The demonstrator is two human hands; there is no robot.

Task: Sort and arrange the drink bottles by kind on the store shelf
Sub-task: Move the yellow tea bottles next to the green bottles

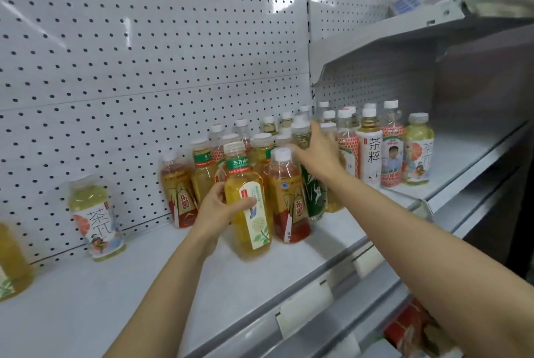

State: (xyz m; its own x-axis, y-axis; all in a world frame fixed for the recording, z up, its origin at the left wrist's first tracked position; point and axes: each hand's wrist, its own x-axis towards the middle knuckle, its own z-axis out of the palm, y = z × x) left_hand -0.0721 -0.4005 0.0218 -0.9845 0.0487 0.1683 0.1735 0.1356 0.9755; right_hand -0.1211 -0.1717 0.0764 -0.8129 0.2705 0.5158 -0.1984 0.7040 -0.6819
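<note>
yellow tea bottle (250,207) gripped by left hand (215,207); right hand (319,149) among bottles.

"茶粹" on white-label bottle (370,152)

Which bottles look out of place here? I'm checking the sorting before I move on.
The cluster behind the hands is mixed: yellow teas, red-labelled bottles and a dark green-labelled bottle stand jumbled together. One pale bottle with an orange-fruit label stands alone at the left, while its apparent match stands far right.
</note>
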